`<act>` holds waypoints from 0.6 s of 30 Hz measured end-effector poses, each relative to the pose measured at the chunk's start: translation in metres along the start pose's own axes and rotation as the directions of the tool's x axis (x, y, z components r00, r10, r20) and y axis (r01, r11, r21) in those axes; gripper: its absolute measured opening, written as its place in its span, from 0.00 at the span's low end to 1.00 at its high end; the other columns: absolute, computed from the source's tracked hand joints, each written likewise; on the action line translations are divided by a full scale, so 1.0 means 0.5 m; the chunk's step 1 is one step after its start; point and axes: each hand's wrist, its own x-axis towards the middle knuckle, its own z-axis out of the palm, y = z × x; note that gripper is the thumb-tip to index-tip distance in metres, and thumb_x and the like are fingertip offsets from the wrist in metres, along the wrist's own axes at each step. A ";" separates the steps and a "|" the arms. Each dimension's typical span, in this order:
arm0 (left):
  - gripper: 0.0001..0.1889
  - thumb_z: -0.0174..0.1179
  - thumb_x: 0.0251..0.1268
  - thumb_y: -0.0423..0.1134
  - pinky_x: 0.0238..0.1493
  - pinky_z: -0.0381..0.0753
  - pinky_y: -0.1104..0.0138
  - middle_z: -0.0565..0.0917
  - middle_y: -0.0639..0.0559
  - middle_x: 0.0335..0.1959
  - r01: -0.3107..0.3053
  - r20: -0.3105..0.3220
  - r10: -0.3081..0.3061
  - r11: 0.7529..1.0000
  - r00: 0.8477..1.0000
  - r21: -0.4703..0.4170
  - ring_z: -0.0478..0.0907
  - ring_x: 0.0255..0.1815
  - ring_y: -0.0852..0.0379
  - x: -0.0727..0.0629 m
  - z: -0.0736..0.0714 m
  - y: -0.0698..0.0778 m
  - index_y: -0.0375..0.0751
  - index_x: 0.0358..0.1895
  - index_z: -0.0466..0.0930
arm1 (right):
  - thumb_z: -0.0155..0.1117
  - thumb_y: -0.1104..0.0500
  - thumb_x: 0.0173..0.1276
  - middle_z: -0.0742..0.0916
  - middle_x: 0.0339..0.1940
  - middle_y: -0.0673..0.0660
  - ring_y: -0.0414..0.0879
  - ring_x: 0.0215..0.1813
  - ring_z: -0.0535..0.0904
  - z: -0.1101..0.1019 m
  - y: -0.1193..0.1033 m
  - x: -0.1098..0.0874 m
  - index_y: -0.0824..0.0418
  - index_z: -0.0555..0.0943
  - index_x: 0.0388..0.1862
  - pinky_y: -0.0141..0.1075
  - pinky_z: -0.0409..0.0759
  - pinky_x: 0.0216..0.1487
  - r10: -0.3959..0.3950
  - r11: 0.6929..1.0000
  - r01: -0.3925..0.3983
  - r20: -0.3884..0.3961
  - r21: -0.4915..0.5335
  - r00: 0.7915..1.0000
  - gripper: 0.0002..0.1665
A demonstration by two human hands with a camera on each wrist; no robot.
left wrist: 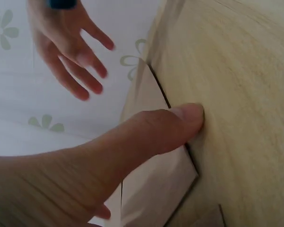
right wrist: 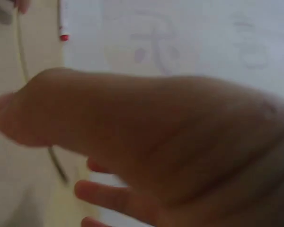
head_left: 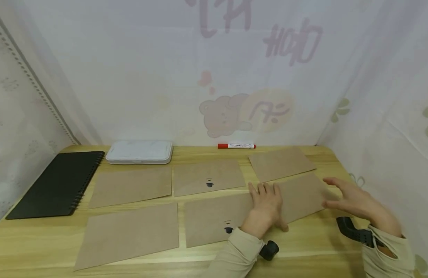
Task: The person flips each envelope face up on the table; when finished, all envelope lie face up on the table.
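Observation:
Flat brown kraft-paper pieces lie on the table in two rows. My left hand (head_left: 266, 206) rests with spread fingers on the left edge of the front-right paper (head_left: 301, 195), next to the front-middle paper (head_left: 210, 216). In the left wrist view, the thumb (left wrist: 156, 132) lies over the near edge of that paper (left wrist: 154, 194). My right hand (head_left: 356, 200) is just off the right end of the same paper, thumb and fingers apart, with nothing held. The right wrist view is blurred, and its thumb (right wrist: 61, 109) covers much of the paper.
Behind lie a back-right paper (head_left: 283, 164), a back-middle one (head_left: 207, 175) with a small black print, and a red-and-white marker (head_left: 236, 146). At left are a white case (head_left: 139, 152), a black spiral notebook (head_left: 57, 185) and two more papers (head_left: 130, 235). Curtains enclose the table.

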 end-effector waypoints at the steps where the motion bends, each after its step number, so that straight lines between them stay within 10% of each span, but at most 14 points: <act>1: 0.63 0.71 0.17 0.73 0.63 0.53 0.43 0.68 0.47 0.60 -0.001 0.013 0.001 1.000 1.000 0.007 0.62 0.62 0.48 -0.001 -0.003 0.002 0.47 0.66 0.58 | 0.71 0.54 0.55 0.67 0.60 0.80 0.75 0.58 0.63 0.005 0.008 0.003 0.79 0.61 0.62 0.64 0.67 0.47 0.000 1.000 0.000 0.007 0.015 1.000 0.46; 6: 0.63 0.69 0.19 0.74 0.63 0.53 0.44 0.67 0.48 0.62 0.006 0.045 -0.008 0.999 0.999 0.039 0.61 0.63 0.48 -0.001 -0.011 0.010 0.43 0.67 0.60 | 0.75 0.55 0.49 0.65 0.60 0.82 0.76 0.59 0.60 0.023 0.048 0.021 0.81 0.58 0.63 0.65 0.64 0.51 -0.021 0.998 0.019 0.041 0.055 0.999 0.52; 18: 0.58 0.69 0.26 0.71 0.63 0.53 0.43 0.71 0.48 0.58 -0.025 0.007 0.025 1.000 1.000 0.016 0.65 0.59 0.50 0.008 -0.001 -0.009 0.41 0.66 0.62 | 0.81 0.57 0.28 0.64 0.60 0.81 0.78 0.60 0.57 0.027 0.065 0.074 0.81 0.56 0.63 0.65 0.59 0.56 -0.179 0.958 0.206 0.147 -0.200 0.973 0.65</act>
